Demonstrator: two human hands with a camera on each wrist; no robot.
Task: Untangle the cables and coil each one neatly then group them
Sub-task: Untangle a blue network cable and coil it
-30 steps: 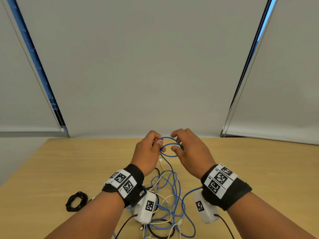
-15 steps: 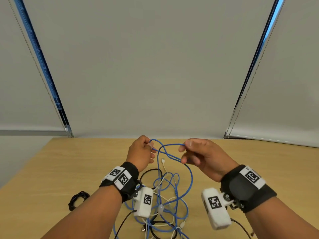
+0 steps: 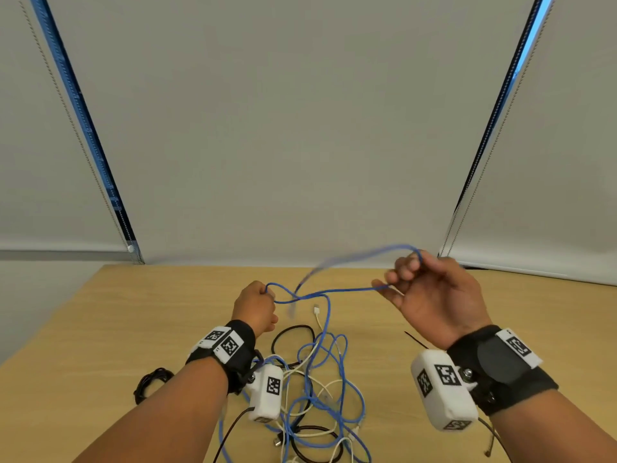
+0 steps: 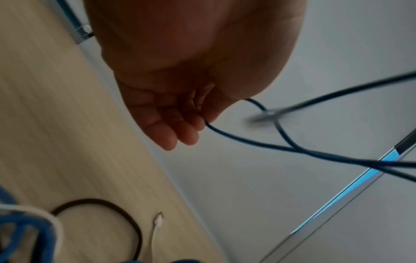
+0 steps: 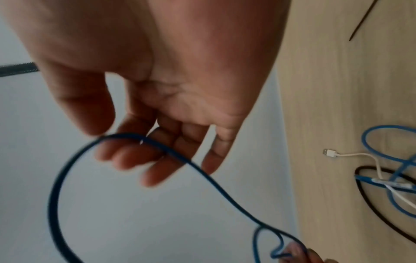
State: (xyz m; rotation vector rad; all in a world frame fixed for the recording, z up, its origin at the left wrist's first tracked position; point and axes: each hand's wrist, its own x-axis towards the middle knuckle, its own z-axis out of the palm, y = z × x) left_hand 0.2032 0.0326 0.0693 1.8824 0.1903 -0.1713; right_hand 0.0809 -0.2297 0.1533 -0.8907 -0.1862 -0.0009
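Observation:
A blue cable [image 3: 347, 290] runs taut in the air between my two hands above the wooden table [image 3: 100, 322]. My left hand [image 3: 267, 293] grips one bend of it with curled fingers [image 4: 193, 124], where the blue cable [image 4: 247, 140] leaves the fist. My right hand [image 3: 397, 279], raised and further right, holds a loop of it between thumb and fingers [image 5: 126, 156]; the blue cable [image 5: 213, 181] drapes across them. A blurred stretch of the cable swings between the hands. Its other end drops into a tangle of blue, white and black cables [image 3: 314, 379] below my wrists.
A coiled black cable [image 3: 152, 382] lies at the table's left. A thin black tie [image 3: 415, 339] lies near my right wrist. A white plug [image 3: 316, 309] pokes out of the tangle. Grey blinds hang behind the table's far edge.
My hands have drawn apart. The right hand moved right and upward, pulling the small blue loop out into a long span. The left hand stayed near the middle.

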